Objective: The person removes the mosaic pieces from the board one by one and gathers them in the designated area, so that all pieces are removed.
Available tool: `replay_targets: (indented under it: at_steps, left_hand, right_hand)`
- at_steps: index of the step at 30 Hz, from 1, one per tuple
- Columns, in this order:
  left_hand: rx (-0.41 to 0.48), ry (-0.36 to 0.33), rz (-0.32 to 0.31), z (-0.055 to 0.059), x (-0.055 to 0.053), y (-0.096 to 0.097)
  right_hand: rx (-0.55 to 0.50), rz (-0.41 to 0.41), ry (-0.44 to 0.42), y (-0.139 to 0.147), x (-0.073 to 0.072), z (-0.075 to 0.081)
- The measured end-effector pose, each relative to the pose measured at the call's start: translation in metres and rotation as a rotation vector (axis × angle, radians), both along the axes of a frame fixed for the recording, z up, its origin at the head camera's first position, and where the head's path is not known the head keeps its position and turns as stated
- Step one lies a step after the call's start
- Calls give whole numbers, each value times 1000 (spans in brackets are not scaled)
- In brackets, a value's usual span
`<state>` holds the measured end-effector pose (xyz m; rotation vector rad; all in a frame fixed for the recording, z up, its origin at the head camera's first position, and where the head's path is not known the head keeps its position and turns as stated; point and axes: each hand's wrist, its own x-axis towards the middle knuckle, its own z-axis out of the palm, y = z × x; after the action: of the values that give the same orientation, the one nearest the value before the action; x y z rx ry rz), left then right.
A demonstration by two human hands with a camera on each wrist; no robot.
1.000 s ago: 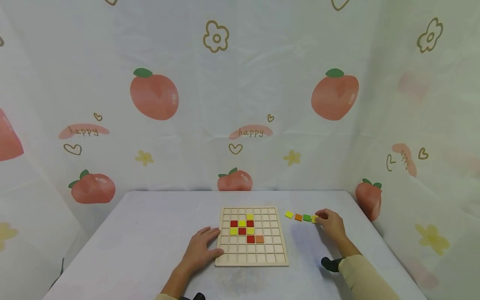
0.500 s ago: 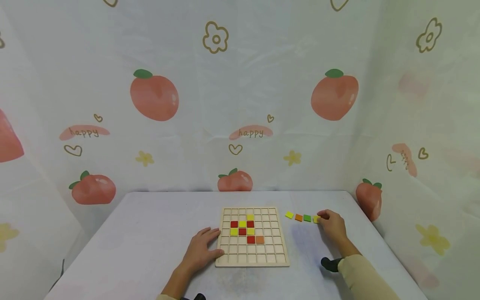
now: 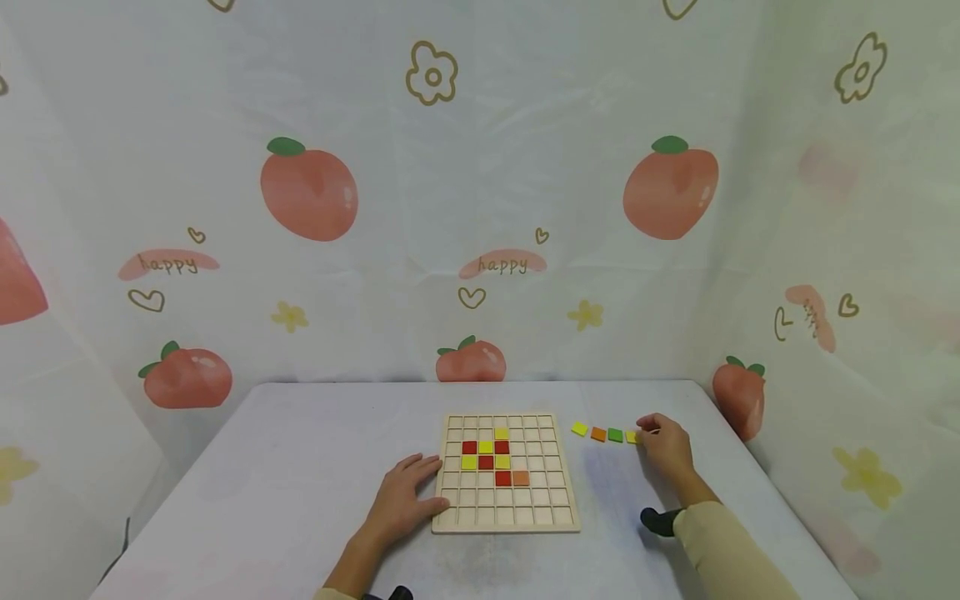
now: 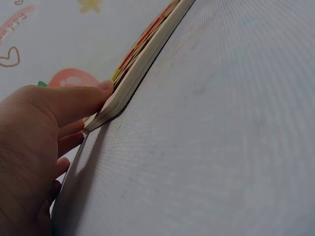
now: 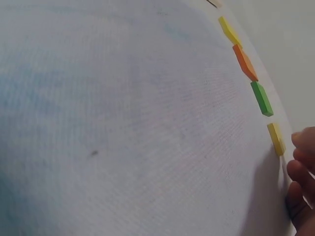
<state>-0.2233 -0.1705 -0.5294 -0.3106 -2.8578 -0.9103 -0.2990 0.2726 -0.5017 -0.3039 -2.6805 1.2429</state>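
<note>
A wooden grid board (image 3: 480,517) lies on the table with red, yellow and orange square tiles in some cells. My left hand (image 3: 401,500) rests against its left side. In the left wrist view, the thumb (image 4: 81,102) touches the board's edge (image 4: 129,83). Beyond the board's right side runs a loose row: a yellow tile (image 3: 579,429), an orange tile (image 3: 598,434), a green tile (image 3: 615,435) and a second yellow tile (image 3: 632,437). My right hand (image 3: 667,446) is beside that last tile, fingers loosely bent; the right wrist view shows its fingertips just off the tile (image 5: 276,139).
The white-covered table (image 3: 315,450) reaches back to a patterned cloth wall (image 3: 390,208). Another cloth wall (image 3: 900,375) stands along the right side. A black strap end (image 3: 660,522) juts from the right sleeve.
The second yellow tile has shifted slightly right, away from the green one. My right fingers have let go of it and risen a little. My left hand stays at the board.
</note>
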Motion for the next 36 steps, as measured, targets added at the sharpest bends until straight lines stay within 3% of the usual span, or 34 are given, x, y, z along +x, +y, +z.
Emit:
replay_targets:
  at_steps: [12, 27, 36]
  left_hand:
    - [8, 4, 0, 0, 0, 0]
    - [17, 1, -11, 0, 0, -1]
    - [8, 13, -22, 1, 1, -2]
  right_hand:
    - [-23, 8, 64, -23, 0, 1]
    - [-182, 82, 84, -67, 3, 5]
    - [-334, 160, 58, -92, 11, -3]
